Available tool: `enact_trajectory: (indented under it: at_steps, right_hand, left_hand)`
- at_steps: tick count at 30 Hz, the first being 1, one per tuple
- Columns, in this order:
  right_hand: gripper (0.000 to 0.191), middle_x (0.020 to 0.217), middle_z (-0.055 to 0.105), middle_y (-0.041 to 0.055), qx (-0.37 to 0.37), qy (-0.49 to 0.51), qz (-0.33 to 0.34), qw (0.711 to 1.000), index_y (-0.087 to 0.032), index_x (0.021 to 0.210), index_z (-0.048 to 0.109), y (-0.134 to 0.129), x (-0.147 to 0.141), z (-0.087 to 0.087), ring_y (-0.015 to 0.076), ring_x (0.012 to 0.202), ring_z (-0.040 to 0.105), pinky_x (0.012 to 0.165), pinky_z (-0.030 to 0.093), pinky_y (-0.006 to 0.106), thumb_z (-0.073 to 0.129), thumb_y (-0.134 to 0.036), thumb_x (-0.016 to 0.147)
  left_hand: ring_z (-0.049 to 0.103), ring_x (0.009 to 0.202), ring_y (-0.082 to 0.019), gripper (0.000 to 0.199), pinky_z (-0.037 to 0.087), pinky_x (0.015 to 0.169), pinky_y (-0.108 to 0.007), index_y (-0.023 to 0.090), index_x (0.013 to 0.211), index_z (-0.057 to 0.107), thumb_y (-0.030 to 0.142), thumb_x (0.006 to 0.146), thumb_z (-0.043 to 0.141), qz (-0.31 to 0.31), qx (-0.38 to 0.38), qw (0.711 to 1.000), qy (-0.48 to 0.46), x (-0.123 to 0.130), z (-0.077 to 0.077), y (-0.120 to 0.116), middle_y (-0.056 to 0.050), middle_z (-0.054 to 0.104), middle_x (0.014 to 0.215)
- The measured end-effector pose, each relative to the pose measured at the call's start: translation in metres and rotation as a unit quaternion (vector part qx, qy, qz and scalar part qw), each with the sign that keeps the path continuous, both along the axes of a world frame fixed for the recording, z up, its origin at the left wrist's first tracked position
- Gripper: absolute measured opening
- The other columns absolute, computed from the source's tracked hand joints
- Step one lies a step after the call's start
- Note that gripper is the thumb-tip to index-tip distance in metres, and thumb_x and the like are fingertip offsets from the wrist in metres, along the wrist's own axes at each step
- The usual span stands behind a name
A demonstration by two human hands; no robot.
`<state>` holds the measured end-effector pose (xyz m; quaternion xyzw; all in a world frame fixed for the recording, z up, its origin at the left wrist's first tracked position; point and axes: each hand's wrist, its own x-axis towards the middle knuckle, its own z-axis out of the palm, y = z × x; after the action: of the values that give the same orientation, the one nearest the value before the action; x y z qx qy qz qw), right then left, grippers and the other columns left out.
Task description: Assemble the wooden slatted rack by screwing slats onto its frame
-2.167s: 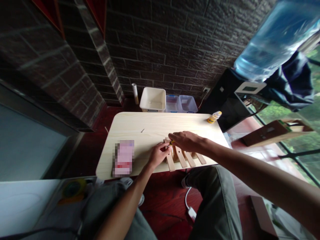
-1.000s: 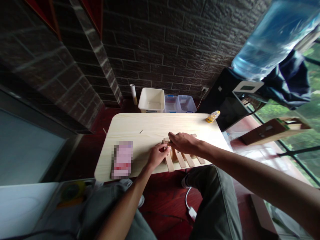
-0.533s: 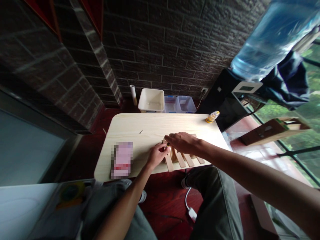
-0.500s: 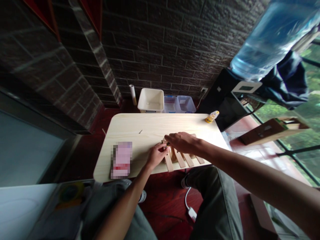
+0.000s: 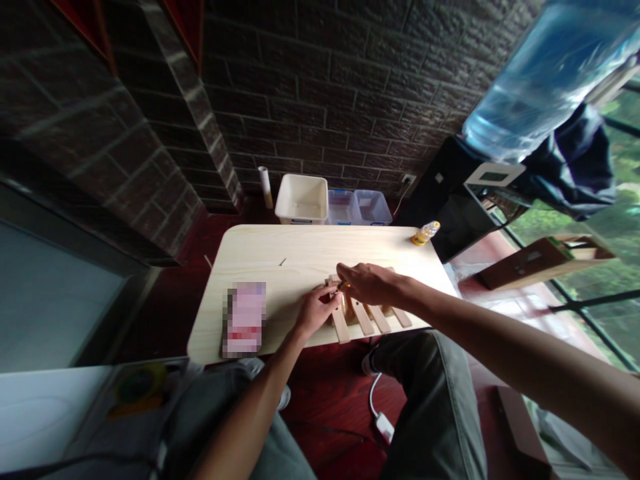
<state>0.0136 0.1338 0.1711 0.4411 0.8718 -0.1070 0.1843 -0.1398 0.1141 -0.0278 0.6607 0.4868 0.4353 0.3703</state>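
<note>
My right hand (image 5: 367,281) is closed around a small yellow-and-black tool (image 5: 343,285), mostly hidden by the fingers. Just left of it, my left hand (image 5: 318,308) has its fingers pinched together by the tool's tip; what they hold is too small to make out. Both hands are over the left end of a slatted wooden piece (image 5: 361,317), whose several pale slats point toward me and overhang the table's front edge. Dark holes show in some slats. The far part of the piece is hidden beneath my right hand and forearm.
On the pale wooden table (image 5: 250,250) lie a thin dark bent item (image 5: 283,262) and a pink blurred-out rectangular object (image 5: 245,320). A small yellow-capped bottle (image 5: 426,233) stands at the back right corner. Behind are a cream bin (image 5: 302,200) and clear plastic boxes (image 5: 357,208).
My right hand has shifted slightly right and turned, showing more of the yellow-and-black tool. The left hand keeps its pinch, and the view has moved a little.
</note>
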Motion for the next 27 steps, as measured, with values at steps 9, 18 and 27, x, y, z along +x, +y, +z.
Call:
enact_trajectory:
  at_steps: [9,18,27]
  right_hand:
    - [0.02,0.099,0.07,0.0106,0.009,0.031,0.059,0.998,-0.015,0.115,0.056,0.005,0.0027,-0.005,0.0188,0.082,0.067,0.061,0.038,0.025,0.045,-0.026,0.102]
    - [0.031,0.092,0.072,0.0127,0.014,-0.006,0.008,1.0,-0.015,0.12,0.054,0.0018,0.0002,-0.0027,0.0207,0.076,0.068,0.056,0.035,0.024,0.045,-0.038,0.102]
    - [0.03,0.104,0.072,0.0137,0.006,0.011,0.038,0.999,-0.015,0.125,0.048,-0.0017,-0.0002,-0.0009,0.0213,0.087,0.069,0.063,0.043,0.025,0.048,-0.027,0.098]
  left_hand:
    - [0.059,0.067,-0.011,0.02,0.046,0.065,-0.021,0.02,0.096,0.077,0.033,0.086,0.066,0.004,0.011,1.0,0.008,-0.0013,0.0017,0.0006,-0.002,0.07,0.078]
    - [0.064,0.075,-0.014,0.023,0.05,0.07,-0.023,0.02,0.099,0.078,0.035,0.086,0.066,0.008,0.002,1.0,0.01,-0.0027,-0.0021,0.0017,-0.004,0.073,0.086]
    - [0.062,0.07,-0.012,0.022,0.048,0.066,-0.021,0.019,0.098,0.076,0.032,0.086,0.064,0.016,-0.002,1.0,-0.011,0.0006,-0.0045,-0.0036,-0.003,0.071,0.082]
